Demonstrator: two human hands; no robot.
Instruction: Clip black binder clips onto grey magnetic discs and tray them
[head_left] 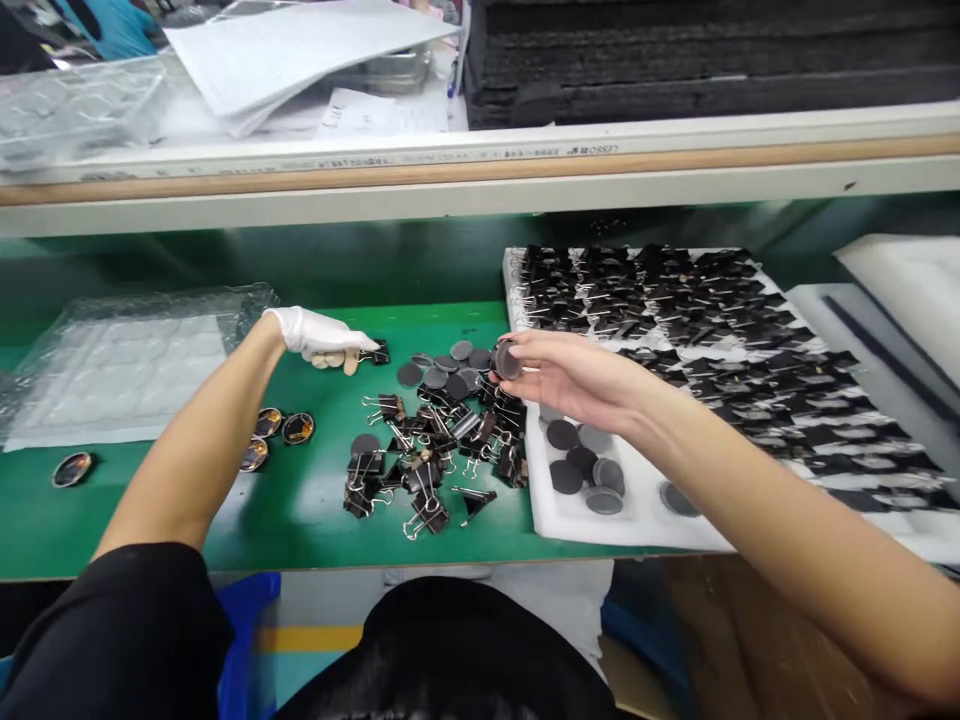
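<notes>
My left hand [324, 340], in a white glove with bare-looking fingertips, is closed on a black binder clip [380, 352] above the green table. My bare right hand [551, 368] pinches a round dark disc [507, 360] with a lighter rim, near the left edge of the white foam tray. Between and below my hands lie a group of loose grey and black discs [435, 378] and a heap of binder clips [424, 470] with wire handles. More discs [565, 435] rest on the foam under my right wrist.
Rows of binder clips [637, 290] fill the white foam tray [540, 510]. At left are several round pieces with dark, gold-patterned faces [298, 428] and a clear plastic tray [135, 350]. A shelf ledge [480, 185] crosses behind, bearing papers [300, 50] and black sheets [712, 60].
</notes>
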